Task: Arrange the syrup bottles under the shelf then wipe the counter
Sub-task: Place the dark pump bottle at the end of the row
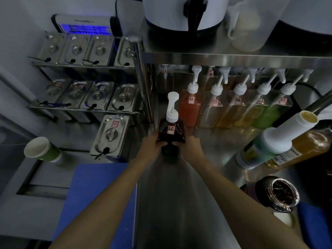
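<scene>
A dark syrup bottle point(171, 136) with a white pump and a red label stands upright on the steel counter point(172, 186), just in front of the shelf. My left hand point(151, 145) grips its left side and my right hand point(190, 145) grips its right side. Under the steel shelf point(233, 57) a row of several pump bottles stands side by side: a red one point(189, 109) at the left, then pale, amber and yellow ones, and a green one point(269, 115) towards the right. More bottles stand dimly behind that row.
Lidded steel tubs point(84, 96) fill a rack at the left, with one more tub point(111, 135) on the counter. A paper cup point(41, 150) stands far left. A blue board point(97, 198) lies near me. Store-and-pour bottles point(274, 139) and an open jar point(280, 193) sit at the right.
</scene>
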Demonstrator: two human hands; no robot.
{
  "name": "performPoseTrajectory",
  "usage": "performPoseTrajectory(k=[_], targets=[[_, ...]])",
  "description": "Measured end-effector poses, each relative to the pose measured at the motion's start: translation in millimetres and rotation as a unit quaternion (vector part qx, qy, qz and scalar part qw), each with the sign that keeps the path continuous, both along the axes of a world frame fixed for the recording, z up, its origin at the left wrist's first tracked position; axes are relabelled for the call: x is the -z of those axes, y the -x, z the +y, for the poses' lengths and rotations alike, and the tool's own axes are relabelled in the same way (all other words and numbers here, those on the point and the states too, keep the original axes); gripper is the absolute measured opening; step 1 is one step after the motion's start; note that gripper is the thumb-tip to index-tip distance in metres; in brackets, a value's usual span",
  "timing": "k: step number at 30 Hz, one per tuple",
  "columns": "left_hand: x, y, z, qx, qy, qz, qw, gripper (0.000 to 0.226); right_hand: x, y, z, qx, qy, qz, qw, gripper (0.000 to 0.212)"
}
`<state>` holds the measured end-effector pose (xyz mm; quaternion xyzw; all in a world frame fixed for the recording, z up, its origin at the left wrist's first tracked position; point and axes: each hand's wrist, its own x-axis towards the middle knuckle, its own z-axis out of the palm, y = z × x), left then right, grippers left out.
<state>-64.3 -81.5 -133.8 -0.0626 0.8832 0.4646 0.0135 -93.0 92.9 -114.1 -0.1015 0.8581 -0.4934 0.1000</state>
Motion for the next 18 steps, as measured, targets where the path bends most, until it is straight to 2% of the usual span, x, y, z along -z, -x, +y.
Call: performPoseTrajectory(k=[7,18], targets=[[-4,27,-14,-0.018,0.015,0.035,0.999,0.048,-10,31,-18,-0.018,0.019,0.024,0.999,0.076],[-10,74,-26,-0.061,0.002,0.061,0.996,0.038,-13,83,-40,0.026,-0.068,0.055,0.996,0.052]])
